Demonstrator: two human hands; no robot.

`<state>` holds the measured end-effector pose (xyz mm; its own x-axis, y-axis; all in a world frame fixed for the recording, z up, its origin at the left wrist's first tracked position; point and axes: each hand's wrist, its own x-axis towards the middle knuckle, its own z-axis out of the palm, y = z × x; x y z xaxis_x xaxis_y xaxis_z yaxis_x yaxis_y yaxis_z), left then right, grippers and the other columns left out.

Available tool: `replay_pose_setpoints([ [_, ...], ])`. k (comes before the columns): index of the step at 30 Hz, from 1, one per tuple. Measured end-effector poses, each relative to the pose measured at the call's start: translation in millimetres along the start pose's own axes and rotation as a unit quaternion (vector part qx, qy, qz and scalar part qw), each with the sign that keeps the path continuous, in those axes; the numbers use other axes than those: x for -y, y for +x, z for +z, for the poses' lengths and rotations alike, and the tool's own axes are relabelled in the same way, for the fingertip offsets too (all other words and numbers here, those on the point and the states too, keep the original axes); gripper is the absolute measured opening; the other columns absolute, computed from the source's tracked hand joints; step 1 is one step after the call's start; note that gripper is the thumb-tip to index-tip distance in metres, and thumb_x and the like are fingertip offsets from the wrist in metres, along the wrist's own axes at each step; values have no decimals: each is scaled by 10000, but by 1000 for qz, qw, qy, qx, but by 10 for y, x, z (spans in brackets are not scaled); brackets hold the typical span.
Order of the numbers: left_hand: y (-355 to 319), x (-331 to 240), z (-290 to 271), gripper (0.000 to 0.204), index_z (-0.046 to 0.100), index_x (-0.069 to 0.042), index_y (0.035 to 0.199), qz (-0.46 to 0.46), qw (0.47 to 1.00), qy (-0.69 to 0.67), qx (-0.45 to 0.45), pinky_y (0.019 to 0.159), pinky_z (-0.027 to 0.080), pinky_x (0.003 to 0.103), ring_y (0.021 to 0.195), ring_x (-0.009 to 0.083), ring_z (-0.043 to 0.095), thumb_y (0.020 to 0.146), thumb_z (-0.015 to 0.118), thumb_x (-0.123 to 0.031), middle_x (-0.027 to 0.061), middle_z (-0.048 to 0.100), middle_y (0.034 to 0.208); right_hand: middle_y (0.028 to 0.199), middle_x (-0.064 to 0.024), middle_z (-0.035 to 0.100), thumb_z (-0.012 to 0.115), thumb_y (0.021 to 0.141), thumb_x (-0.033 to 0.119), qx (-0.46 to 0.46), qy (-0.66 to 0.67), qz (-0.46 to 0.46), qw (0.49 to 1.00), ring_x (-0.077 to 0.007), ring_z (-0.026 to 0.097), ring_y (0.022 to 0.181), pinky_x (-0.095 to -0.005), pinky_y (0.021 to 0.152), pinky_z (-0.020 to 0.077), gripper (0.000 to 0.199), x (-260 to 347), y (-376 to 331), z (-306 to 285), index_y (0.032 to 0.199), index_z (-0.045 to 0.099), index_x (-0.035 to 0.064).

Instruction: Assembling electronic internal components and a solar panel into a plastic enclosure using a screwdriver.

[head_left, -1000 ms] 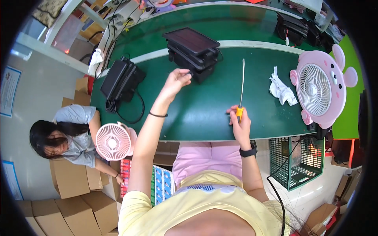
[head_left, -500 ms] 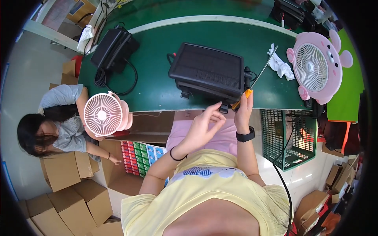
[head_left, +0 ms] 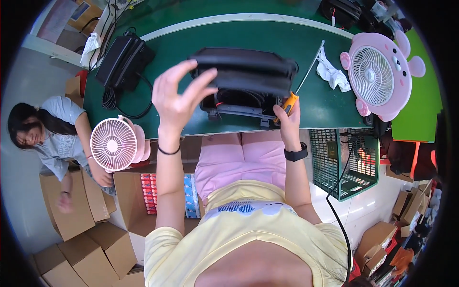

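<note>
Near table [head_left: 325, 112] edge | black case [head_left: 244, 71] between spread left hand [head_left: 176, 98] and right hand [head_left: 289, 120] | latter gripping screwdriver [head_left: 290, 102]

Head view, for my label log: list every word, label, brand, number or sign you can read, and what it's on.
None can be read.
Red packs, blue packs: print too small.
Co-worker's shirt: marks too blurred.
Yellow shirt: picture, no legible words.
Black case, screwdriver: no readable marks.
</note>
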<state>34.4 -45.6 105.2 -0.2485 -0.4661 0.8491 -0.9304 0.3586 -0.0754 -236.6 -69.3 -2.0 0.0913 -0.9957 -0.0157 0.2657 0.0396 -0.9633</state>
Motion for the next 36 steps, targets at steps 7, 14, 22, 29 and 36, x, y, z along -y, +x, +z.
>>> replay_pose_setpoints([
  [7,365,-79,402,280,719,-126,1113,-121,984,-134,10,861,513,389,998,298,632,842,757,-190,88,647,1105,1432,-131,526,725,816,62,26,67,-33,997,-59,461,845,-211,795,451,445,-155,84,-45,1152,438,112],
  [14,-18,-409,305,460,738,-108,1075,-145,951,-207,180,897,496,399,980,286,669,686,862,-320,75,727,1008,1429,-145,529,754,802,108,31,77,-42,996,-50,447,819,-192,753,440,472,-208,116,-61,1157,443,113],
  [22,-355,-369,-62,570,653,-33,1095,-284,928,-138,-197,875,493,355,974,248,612,607,944,-76,102,647,1051,1430,-139,534,764,784,136,28,66,-42,997,-50,431,809,-203,778,422,483,-197,124,-62,1154,455,121],
  [29,-865,-246,-38,469,692,-149,1168,-209,972,-9,102,968,434,420,1145,293,554,722,823,-88,77,583,1242,1430,-130,536,765,770,126,35,72,-34,996,-42,429,802,-194,763,418,481,-180,164,-76,1145,464,123],
  [36,-1028,-483,-82,467,634,-405,1283,70,985,10,160,1046,393,400,1222,146,502,862,728,-227,-90,557,1393,1439,-128,531,762,767,120,30,81,-31,996,-43,431,808,-195,761,417,483,-185,162,-72,1150,467,128],
])
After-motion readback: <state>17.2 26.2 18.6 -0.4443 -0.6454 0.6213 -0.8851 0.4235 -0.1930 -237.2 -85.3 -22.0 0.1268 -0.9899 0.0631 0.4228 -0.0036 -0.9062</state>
